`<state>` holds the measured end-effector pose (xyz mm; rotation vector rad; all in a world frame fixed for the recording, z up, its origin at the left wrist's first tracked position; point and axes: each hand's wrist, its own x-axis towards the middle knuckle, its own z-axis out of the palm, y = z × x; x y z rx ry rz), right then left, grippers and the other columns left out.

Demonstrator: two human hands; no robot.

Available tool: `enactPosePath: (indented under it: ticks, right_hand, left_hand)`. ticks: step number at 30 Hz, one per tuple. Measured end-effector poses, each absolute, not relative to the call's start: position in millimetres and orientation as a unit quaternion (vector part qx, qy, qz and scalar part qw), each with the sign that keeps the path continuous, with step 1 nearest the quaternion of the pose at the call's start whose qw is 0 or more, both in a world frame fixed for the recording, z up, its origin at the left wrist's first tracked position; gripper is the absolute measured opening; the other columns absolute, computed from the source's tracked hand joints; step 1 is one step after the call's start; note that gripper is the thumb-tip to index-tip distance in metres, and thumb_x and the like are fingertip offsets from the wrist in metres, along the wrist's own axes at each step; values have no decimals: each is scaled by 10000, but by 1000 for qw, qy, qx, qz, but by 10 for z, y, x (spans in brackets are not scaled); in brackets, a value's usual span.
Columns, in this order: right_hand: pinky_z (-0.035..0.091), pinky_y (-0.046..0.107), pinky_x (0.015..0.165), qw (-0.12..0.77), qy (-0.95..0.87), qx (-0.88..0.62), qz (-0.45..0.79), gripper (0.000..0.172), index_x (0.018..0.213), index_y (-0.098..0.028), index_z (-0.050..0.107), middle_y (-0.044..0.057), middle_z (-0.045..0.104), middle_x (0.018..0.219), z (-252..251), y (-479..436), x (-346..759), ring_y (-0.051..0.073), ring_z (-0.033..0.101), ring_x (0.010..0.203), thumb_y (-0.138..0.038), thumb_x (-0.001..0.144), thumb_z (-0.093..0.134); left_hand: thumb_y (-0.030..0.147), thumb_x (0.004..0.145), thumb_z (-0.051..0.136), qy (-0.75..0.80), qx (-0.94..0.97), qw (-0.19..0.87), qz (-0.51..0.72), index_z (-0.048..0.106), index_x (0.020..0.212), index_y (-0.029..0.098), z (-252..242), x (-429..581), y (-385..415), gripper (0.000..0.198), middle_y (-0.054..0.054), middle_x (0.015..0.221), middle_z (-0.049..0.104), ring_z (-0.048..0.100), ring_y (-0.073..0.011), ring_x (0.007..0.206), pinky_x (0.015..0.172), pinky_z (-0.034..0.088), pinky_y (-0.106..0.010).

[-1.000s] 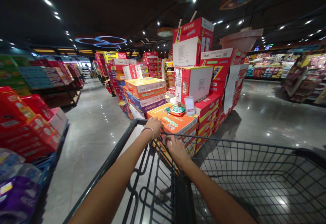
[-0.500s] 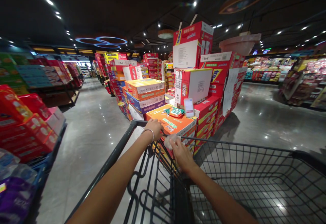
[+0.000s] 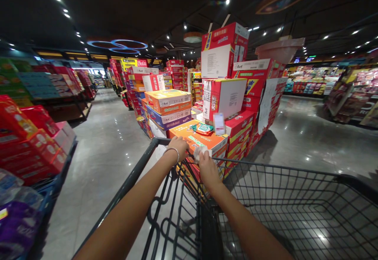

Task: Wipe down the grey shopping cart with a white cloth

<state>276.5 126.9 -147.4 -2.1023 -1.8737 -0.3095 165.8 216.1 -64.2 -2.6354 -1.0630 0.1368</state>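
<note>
Both my arms reach forward over a black wire shopping cart [image 3: 265,167]. My left hand [image 3: 178,149], with a bracelet at the wrist, curls its fingers over the cart's far rim. Just to its right, my right hand [image 3: 209,170] pinches a crumpled white tissue [image 3: 200,152] against or just above the same rim; contact is hard to make out. Beyond the hands lies an orange carton [image 3: 189,134], bearing a green and orange packet [image 3: 203,128] and an upright phone [image 3: 219,123] with a lit screen.
Tall stacks of red cartons [image 3: 224,94] stand behind the orange one, with yellow and purple boxes [image 3: 168,108] to their left. Red packages [image 3: 26,142] line a low platform at far left. Grey floor [image 3: 115,145] runs between them.
My right hand has risen slightly with the tissue, which now shows higher against the orange carton. My left hand stays in nearly the same place on the rim.
</note>
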Motion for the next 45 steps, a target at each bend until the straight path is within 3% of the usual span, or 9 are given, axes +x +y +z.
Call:
enactPosePath:
  ticks: [6,15,26,34,39,42,45]
  right_hand:
    - [505,273,660,146,-620,-764,-109,418,1278,-99,452,158,533,1065,-1584,1113,3122,188,635,812,-38,877,351]
    - [445,267,614,232,-629,-738,-72,303,1139,-168,528,108,500,1080,-1436,1076,2963,170,610,770,-126,900,346]
    - [485,261,628,316,-602,-732,-48,228,1026,-155,575,108,538,1057,-1983,1304,2630,151,624,751,-141,906,382]
    - [488,256,595,276,-604,-746,-53,140,966,-162,564,99,545,1021,-1935,1299,2661,154,631,727,-191,889,450]
    - [478,264,607,238,-622,-745,-32,203,1020,-168,565,106,557,1048,-1859,1181,2761,161,631,733,-138,887,414]
    - [477,278,644,277,-607,-745,-22,235,970,-154,580,109,569,1026,-1879,1089,2826,167,617,741,-81,855,388]
    - [479,291,715,382,-569,-727,-36,218,892,-153,584,95,572,960,-1895,1048,2873,184,600,810,-74,824,393]
  left_hand:
    - [328,778,594,-372,-914,151,54,711,918,234,-631,1659,2146,206,-78,997,696,549,-254,1024,825,374,-364]
    - [378,731,667,-377,-910,156,78,712,869,216,-608,1734,2128,217,-99,993,699,557,-271,1023,805,389,-362]
    - [400,741,651,-377,-906,171,89,712,805,175,-606,1771,2147,241,-128,885,707,595,-262,948,741,427,-339]
    - [403,735,653,-382,-906,164,82,707,797,195,-593,1772,2112,223,-107,911,707,580,-252,979,767,419,-332]
    - [397,737,652,-385,-905,157,83,715,824,171,-597,1795,2105,250,-130,948,702,575,-277,993,779,420,-357]
    - [376,734,658,-387,-905,156,86,718,845,180,-591,1812,2101,233,-125,952,702,577,-273,997,783,420,-351]
    - [366,732,661,-388,-904,156,86,719,840,196,-590,1824,2099,209,-117,939,704,584,-264,989,787,420,-344]
